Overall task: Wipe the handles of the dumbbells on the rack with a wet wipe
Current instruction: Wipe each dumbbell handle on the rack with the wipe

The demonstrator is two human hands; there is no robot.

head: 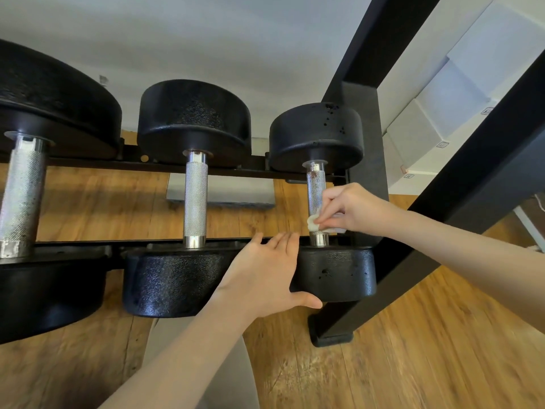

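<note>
Three black dumbbells lie across the black rack [236,172], handles pointing toward me. My right hand [351,208] pinches a white wet wipe [314,222] and presses it around the lower part of the rightmost dumbbell's knurled handle [315,190], which shows rust spots near its top. My left hand [265,276] lies flat with straight fingers against the near head of that rightmost dumbbell [336,273], thumb under its edge. The middle dumbbell's handle [195,199] and the large left dumbbell's handle [22,196] are untouched by either hand.
The rack's slanted black upright [460,208] and its foot [333,335] stand close on the right. Wooden floor [413,349] lies below, a grey metal box [221,193] sits behind the rack, and white boxes [442,113] stack at the right.
</note>
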